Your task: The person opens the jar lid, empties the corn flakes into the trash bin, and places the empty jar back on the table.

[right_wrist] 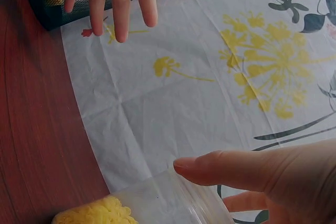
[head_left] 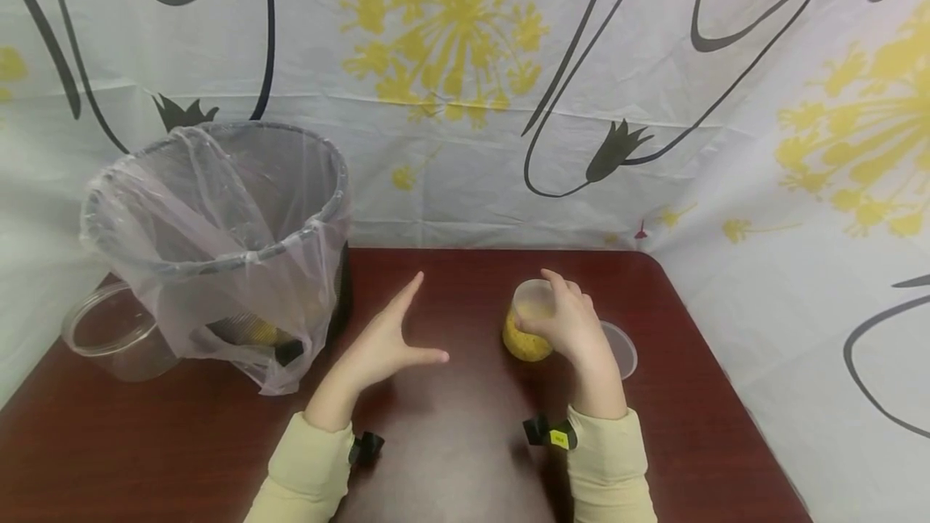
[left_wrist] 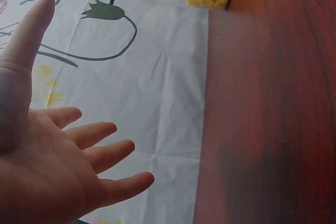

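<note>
A clear plastic jar (head_left: 528, 343) partly filled with small yellow pieces (right_wrist: 100, 212) stands on the right half of the table. My right hand (head_left: 576, 321) holds it near the top, thumb (right_wrist: 226, 169) on the near side and fingers around the far side. A clear round lid (head_left: 620, 349) lies just right of that hand, partly hidden by it. My left hand (head_left: 385, 349) hovers over the middle of the table, holding nothing, its thumb and fingers spread apart and its palm (left_wrist: 47, 177) facing the jar.
A mesh wastebasket (head_left: 341, 289) with a translucent plastic liner (head_left: 291, 305) stands at the back left. Beside it on the left is a wide clear container (head_left: 119, 337), partly behind the liner. A patterned cloth (head_left: 465, 184) hangs behind the dark red table (head_left: 450, 426).
</note>
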